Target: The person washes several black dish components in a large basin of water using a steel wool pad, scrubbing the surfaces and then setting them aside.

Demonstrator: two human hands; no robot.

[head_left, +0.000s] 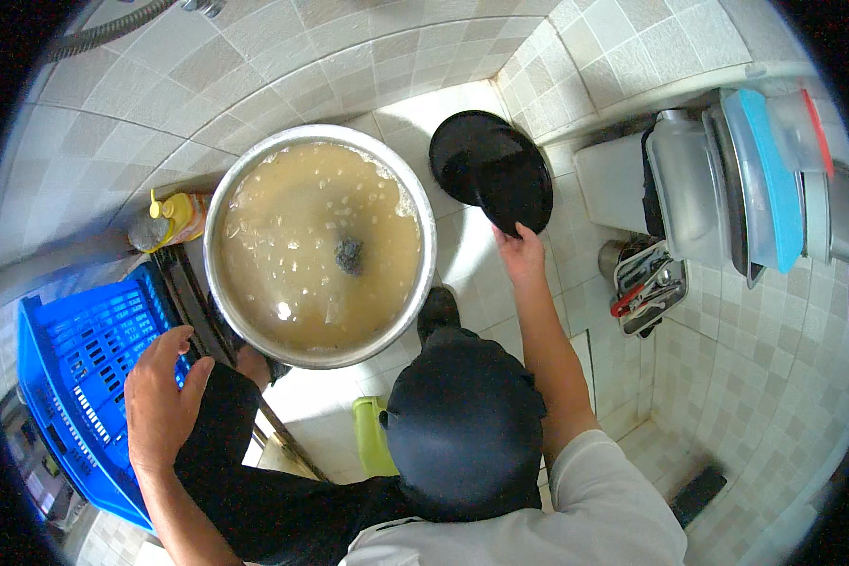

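Observation:
My right hand grips the near rim of a glossy black round tray above the floor. A second black round tray lies partly hidden behind it. To their left stands a large metal basin full of cloudy, sudsy water. A dark grey scouring pad shows at the surface of that water. My left hand holds nothing; its fingers are spread near the edge of a blue plastic basket.
Beside the basin is a yellow bottle. A wall rack at the right carries metal pans, a light-blue tray and a utensil caddy. A green plastic object stands on the tiled floor. A metal hose hangs top left.

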